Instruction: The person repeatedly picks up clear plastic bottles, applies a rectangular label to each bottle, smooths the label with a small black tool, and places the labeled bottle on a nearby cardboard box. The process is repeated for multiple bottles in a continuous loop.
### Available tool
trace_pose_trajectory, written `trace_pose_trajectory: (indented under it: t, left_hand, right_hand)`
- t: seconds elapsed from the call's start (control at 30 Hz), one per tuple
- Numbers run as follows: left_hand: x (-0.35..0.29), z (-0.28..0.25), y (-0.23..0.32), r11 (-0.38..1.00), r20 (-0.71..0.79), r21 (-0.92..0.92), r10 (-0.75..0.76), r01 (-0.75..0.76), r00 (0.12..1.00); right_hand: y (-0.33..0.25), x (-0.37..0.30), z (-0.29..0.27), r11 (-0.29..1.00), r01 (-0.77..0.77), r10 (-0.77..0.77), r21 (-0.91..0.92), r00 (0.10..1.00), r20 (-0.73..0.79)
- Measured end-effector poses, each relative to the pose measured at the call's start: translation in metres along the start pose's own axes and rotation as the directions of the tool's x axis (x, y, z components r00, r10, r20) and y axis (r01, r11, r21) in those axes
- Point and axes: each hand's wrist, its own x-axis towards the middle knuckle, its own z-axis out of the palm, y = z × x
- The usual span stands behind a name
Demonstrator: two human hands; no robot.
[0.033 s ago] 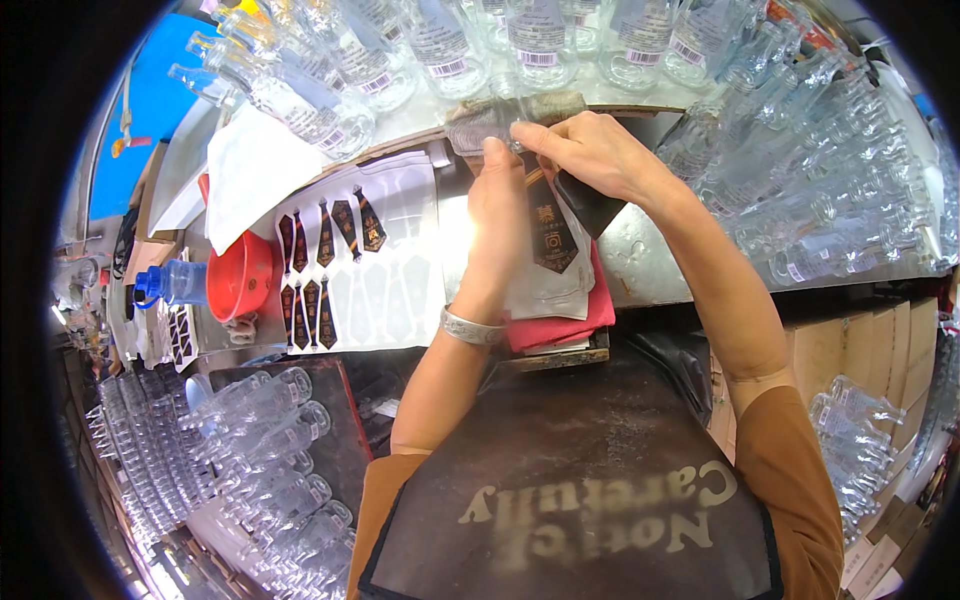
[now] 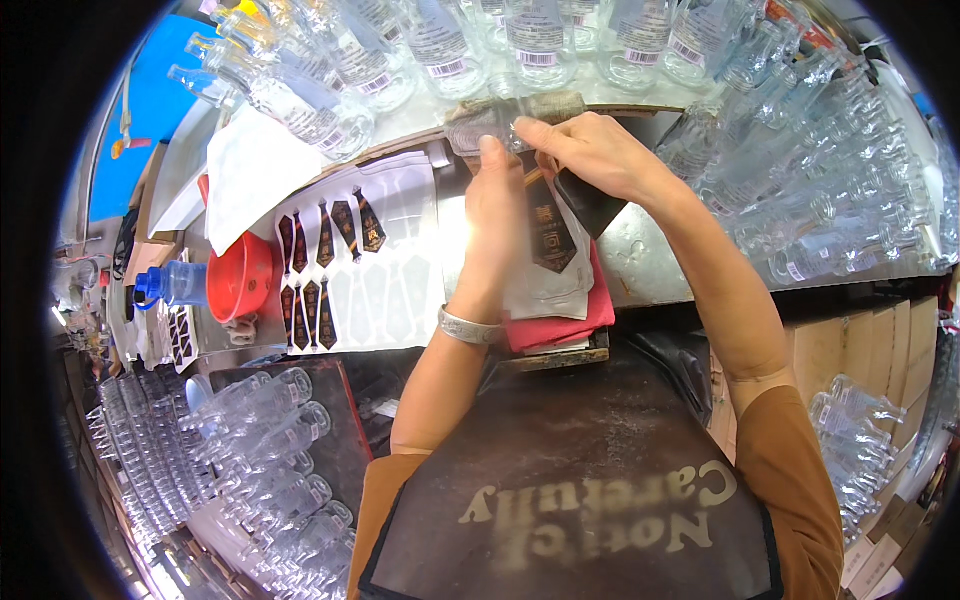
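**Both my hands closed on a clear glass bottle at the bench's far edge**

My left hand (image 2: 497, 195) and right hand (image 2: 592, 152) are together, both wrapped on a clear glass bottle (image 2: 510, 112) that lies on its side across the top of the work area, its length running left to right. My left thumb presses up against its underside, and my right fingers curl over it from above. A dark, tie-shaped label (image 2: 549, 232) hangs down from between my hands, over a grey cloth (image 2: 560, 290) that sits on a red cloth (image 2: 570, 320).

Starting from the far left: a blue bottle cap and neck (image 2: 170, 285) sits near the edge of the bench, just beside a red funnel (image 2: 240, 277). Next comes a white backing sheet (image 2: 385, 280) with two rows of dark labels still on it at its left side and blank cut-outs across the rest. Above it lies a white cloth (image 2: 250, 170). On my left wrist is a silver bangle (image 2: 468, 327).

Along the top and down the right side stand and lie many clear bottles (image 2: 820, 200), packed close together. More of them lie stacked at lower left (image 2: 250, 440). My dark apron (image 2: 590, 490) fills the bottom of the view
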Motion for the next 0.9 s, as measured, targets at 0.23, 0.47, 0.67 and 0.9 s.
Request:
trace_pose_trajectory:
  t: [0.23, 0.47, 0.67, 0.9]
  left_hand:
    - [-0.008, 0.009, 0.028, 0.946, 0.069, 0.322, 0.021, -0.042, 0.997]
    - [-0.012, 0.011, 0.028, 0.983, 0.087, 0.179, 0.033, -0.048, 0.996]
    - [-0.002, -0.005, 0.004, 0.993, 0.103, 0.11, -0.048, 0.037, 0.994]
    - [-0.019, 0.012, 0.015, 0.995, 0.065, 0.086, 0.039, -0.044, 0.997]
  right_hand:
    - [0.022, -0.008, 0.006, 0.985, 0.071, -0.069, 0.158, 0.997, -0.018]
    - [0.021, -0.01, 0.009, 0.988, 0.097, -0.092, 0.119, 0.995, -0.049]
    - [0.033, -0.017, 0.008, 0.879, -0.019, 0.03, 0.477, 0.999, -0.015]
    - [0.021, -0.02, 0.009, 0.985, 0.047, -0.034, 0.168, 0.996, -0.083]
